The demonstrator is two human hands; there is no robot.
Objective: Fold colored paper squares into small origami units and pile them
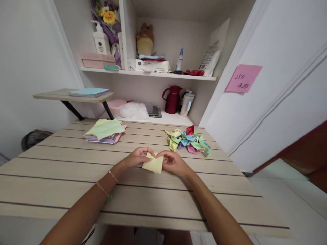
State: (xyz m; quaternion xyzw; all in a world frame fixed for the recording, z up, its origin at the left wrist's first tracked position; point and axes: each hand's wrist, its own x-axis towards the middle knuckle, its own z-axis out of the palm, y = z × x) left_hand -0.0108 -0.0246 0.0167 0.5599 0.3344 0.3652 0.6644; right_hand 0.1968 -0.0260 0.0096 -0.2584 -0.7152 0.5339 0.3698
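Observation:
A folded piece of yellow paper (153, 165) is held above the middle of the slatted table, between both hands. My left hand (139, 157) pinches its upper left part, thumb lying on the near face. At the upper right edge, my right hand (175, 162) grips the same paper with thumb and fingers, some of them hidden behind it. Beyond my right hand lies a heap of folded paper boats (189, 140) in yellow, green, blue, pink and red. A stack of coloured paper sheets (105, 131), light green on top, rests farther off to the left.
A small raised stand (55, 95) at the back left bears blue paper (89, 92). Behind the table, shelves (158, 75) hold a dark red jug (173, 100), a pale cup (187, 103) and a plastic bag (135, 111). A pink note (244, 78) sticks to the right wall.

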